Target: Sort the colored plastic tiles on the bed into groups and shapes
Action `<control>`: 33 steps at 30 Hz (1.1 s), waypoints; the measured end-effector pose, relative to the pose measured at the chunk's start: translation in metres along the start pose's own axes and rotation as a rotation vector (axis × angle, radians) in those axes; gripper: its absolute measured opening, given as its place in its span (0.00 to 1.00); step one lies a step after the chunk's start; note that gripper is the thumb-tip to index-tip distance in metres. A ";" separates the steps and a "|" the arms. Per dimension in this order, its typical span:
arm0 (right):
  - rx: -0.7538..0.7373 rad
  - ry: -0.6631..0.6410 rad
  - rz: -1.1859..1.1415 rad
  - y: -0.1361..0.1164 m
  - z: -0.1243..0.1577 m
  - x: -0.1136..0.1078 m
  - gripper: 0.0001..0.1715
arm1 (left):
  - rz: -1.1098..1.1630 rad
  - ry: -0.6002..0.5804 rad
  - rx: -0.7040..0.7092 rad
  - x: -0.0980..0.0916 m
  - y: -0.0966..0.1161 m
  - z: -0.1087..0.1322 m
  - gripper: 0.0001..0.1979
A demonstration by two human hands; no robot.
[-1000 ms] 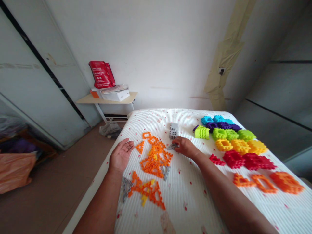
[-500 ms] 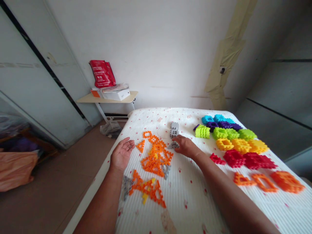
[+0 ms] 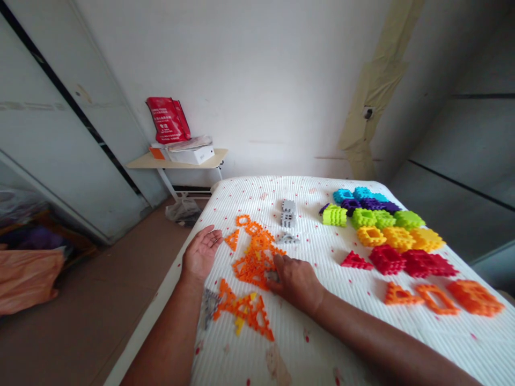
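Hand, right (image 3: pixel 298 280): bent over grey piece (image 3: pixel 272 275); I cannot tell if it is gripped.
Hand, left (image 3: pixel 201 252): wide, near orange pile (image 3: pixel 252 268).
Grey piece: at pile's right edge, on bed (image 3: pixel 317 327).

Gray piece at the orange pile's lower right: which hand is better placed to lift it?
Probably the right hand: it is at the gray piece, while the left hand is open, left of the orange pile.
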State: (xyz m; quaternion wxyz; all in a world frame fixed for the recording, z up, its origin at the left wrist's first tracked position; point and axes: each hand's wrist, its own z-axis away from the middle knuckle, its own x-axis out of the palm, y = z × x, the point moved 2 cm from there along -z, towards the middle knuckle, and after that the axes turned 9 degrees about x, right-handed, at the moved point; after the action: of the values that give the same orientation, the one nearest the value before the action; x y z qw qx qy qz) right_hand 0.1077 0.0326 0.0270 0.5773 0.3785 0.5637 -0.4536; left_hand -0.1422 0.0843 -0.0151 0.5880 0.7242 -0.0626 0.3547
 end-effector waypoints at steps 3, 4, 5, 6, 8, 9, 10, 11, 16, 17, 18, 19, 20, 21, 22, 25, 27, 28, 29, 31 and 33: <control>0.006 -0.019 0.005 -0.001 -0.001 0.001 0.18 | -0.006 0.000 0.002 0.001 0.001 0.000 0.12; 0.007 -0.020 0.011 -0.001 0.000 0.001 0.19 | -0.006 0.002 0.000 0.001 0.001 0.000 0.12; 0.005 -0.019 0.017 -0.001 0.000 0.000 0.19 | -0.004 0.005 -0.002 0.002 0.001 0.000 0.12; 0.003 -0.018 0.023 -0.002 0.000 -0.001 0.20 | -0.002 0.008 -0.005 0.002 0.001 0.000 0.12; -0.003 -0.020 0.031 -0.003 0.002 -0.002 0.22 | -0.001 0.008 -0.007 0.003 0.001 0.001 0.12; -0.004 -0.025 0.036 -0.004 0.002 -0.003 0.22 | -0.001 0.008 -0.006 0.003 0.002 0.001 0.12; -0.003 -0.032 0.040 -0.004 0.003 -0.004 0.22 | -0.002 0.008 -0.004 0.003 0.002 0.001 0.12; -0.003 -0.040 0.045 -0.004 0.003 -0.005 0.21 | -0.003 0.009 -0.003 0.004 0.002 0.002 0.11; -0.019 -0.071 0.058 0.002 0.002 -0.007 0.22 | -0.004 0.013 -0.005 0.003 0.002 0.002 0.11; -0.018 -0.081 0.052 0.005 0.002 -0.007 0.22 | -0.004 0.012 -0.002 0.003 0.002 0.002 0.12; -0.015 -0.093 0.039 0.008 0.001 -0.008 0.22 | -0.004 0.010 0.000 0.003 0.002 0.001 0.12; -0.010 -0.106 0.019 0.011 0.001 -0.010 0.22 | -0.005 0.009 0.002 0.003 0.002 0.001 0.12; -0.003 -0.117 -0.006 0.013 0.001 -0.011 0.21 | -0.004 0.008 0.003 0.003 0.001 0.001 0.12; 0.003 -0.124 -0.033 0.016 0.001 -0.011 0.20 | -0.003 0.008 0.003 0.002 0.001 0.001 0.12; 0.010 -0.124 -0.055 0.017 0.002 -0.011 0.20 | -0.003 0.007 0.002 0.002 0.001 0.001 0.12; 0.022 -0.094 -0.066 0.017 0.003 -0.008 0.21 | -0.006 0.000 0.005 0.003 0.001 0.002 0.12; 0.017 -0.075 -0.050 0.014 0.003 -0.004 0.20 | -0.009 0.000 0.005 0.003 0.002 0.002 0.12; 0.013 -0.072 -0.043 0.013 0.003 -0.002 0.18 | -0.008 0.000 0.005 0.003 0.002 0.003 0.12; 0.010 -0.076 -0.036 0.012 0.003 0.000 0.18 | -0.007 0.002 0.004 0.004 0.003 0.003 0.12; 0.008 -0.092 -0.022 0.012 0.003 0.000 0.17 | -0.007 0.004 0.000 0.003 0.003 0.003 0.12; 0.001 -0.116 -0.013 0.016 0.002 -0.002 0.17 | -0.010 0.002 -0.001 0.003 0.003 0.002 0.12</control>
State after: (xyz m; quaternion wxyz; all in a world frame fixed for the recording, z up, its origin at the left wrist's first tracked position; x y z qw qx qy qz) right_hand 0.1237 0.0354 0.0281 0.6056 0.3483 0.5317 -0.4789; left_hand -0.1407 0.0827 -0.0116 0.5903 0.7238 -0.0582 0.3525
